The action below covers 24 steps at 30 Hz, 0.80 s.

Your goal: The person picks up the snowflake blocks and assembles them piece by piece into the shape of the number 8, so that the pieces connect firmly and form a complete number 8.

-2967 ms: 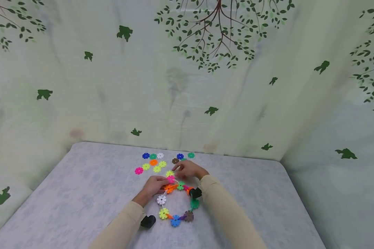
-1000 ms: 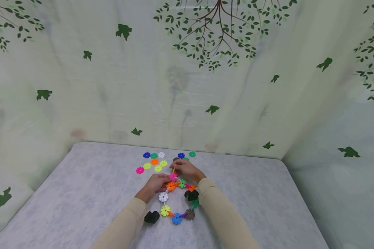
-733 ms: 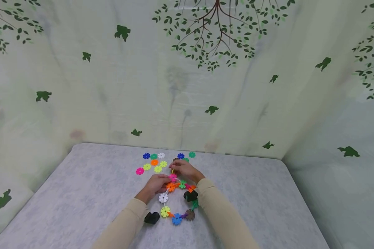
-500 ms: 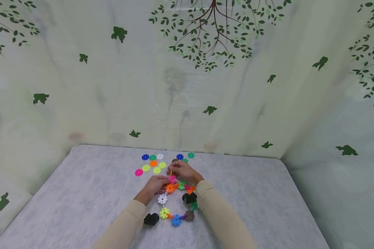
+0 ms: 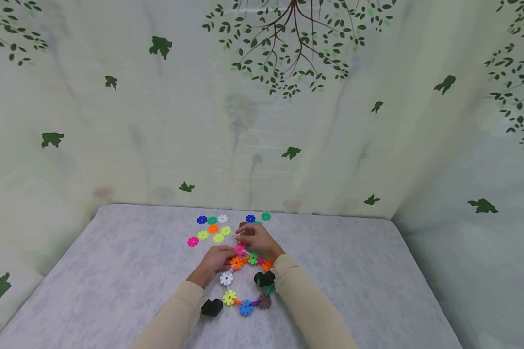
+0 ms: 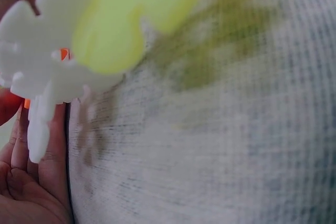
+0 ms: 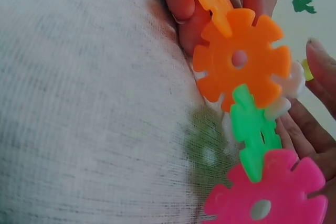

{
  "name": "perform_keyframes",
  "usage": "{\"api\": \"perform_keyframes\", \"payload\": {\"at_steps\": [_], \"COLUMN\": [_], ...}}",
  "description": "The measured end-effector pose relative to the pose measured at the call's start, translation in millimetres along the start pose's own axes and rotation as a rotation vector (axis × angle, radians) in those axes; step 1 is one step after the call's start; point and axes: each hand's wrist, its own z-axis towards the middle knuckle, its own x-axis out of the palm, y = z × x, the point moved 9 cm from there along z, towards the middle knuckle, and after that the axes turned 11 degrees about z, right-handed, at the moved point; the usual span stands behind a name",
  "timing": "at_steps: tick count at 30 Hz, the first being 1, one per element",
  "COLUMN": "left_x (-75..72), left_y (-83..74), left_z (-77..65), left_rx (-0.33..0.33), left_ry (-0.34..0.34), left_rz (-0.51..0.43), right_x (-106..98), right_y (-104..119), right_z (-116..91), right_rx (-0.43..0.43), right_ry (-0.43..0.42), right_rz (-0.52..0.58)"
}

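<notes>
A ring of linked plastic flower-shaped discs lies between the hands, with orange (image 5: 237,262), green (image 5: 253,258), white (image 5: 226,278), yellow (image 5: 229,297), blue (image 5: 246,308) and brown (image 5: 265,301) discs among its several pieces. My left hand (image 5: 215,260) grips the far left of the ring, fingertips at a pink disc (image 5: 240,249) joined there. Just beyond that disc my right hand (image 5: 258,240) pinches a yellow disc, mostly hidden; only a sliver of yellow disc (image 7: 308,70) shows by the thumb. Whether the yellow and pink discs interlock cannot be seen.
Loose flower discs lie towards the back of the grey-covered table (image 5: 353,291): pink (image 5: 193,241), orange (image 5: 213,229), white (image 5: 222,219), blue (image 5: 250,218), green (image 5: 266,216) and others. A printed curtain (image 5: 262,126) hangs behind. Black wrist devices (image 5: 212,307) sit under both forearms.
Three seconds ago the yellow disc lay face-up beyond the pink one; since then my right fingers have tilted it edge-on. The left hand keeps its place, and the head view shifts slightly.
</notes>
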Motion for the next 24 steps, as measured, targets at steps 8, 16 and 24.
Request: {"api": "perform_keyframes", "payload": {"at_steps": [8, 16, 24], "left_x": [-0.1, 1.3, 1.0], "left_y": [-0.4, -1.3, -5.5], "left_z": [2.2, 0.5, -6.1], "left_rx": [-0.014, 0.013, 0.054], "left_ry": [-0.002, -0.018, -0.069], "left_rz": [-0.002, 0.009, -0.005], "right_x": [-4.8, -4.1, -3.0], "right_y": [-1.4, -2.0, -1.8], "right_z": [1.8, -0.5, -2.1], "right_rx": [-0.021, -0.027, -0.064], "right_ry": [-0.038, -0.039, -0.066], "right_rz": [-0.026, -0.039, -0.041]}}
